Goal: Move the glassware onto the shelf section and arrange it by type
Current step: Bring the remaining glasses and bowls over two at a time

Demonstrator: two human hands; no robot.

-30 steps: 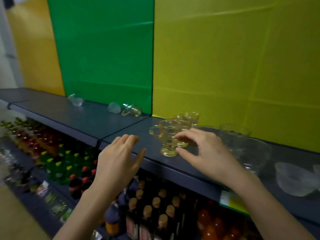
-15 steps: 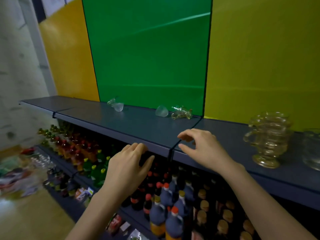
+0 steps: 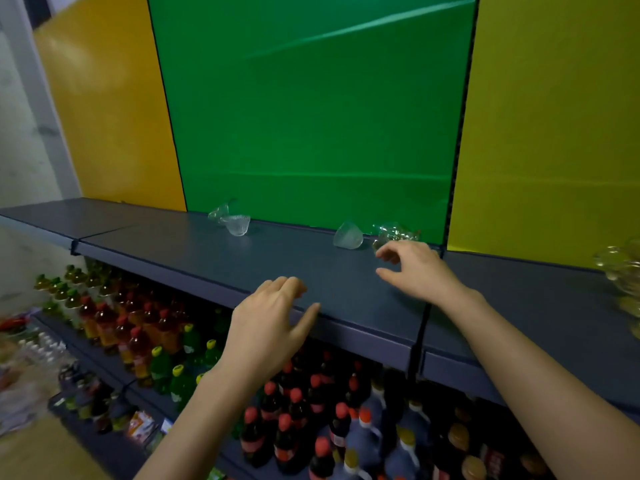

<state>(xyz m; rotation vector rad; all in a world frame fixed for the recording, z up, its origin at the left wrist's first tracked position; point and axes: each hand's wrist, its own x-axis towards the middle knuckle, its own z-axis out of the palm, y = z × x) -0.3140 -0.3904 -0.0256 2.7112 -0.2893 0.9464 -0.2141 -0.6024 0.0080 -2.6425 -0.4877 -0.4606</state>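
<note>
Above the shelf (image 3: 277, 271), the right hand (image 3: 420, 271) reaches, fingers spread and empty, toward the handled glass (image 3: 394, 233); next: pinch it. The left hand (image 3: 270, 327) hovers, unloaded.

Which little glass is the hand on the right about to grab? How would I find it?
Find the big green panel behind the grey shelf. Go to its bottom right corner, where the right hand reaches with open fingers. The glass cup there lies tipped over and glints green, unlike the plain frosted bowl beside it.
</note>
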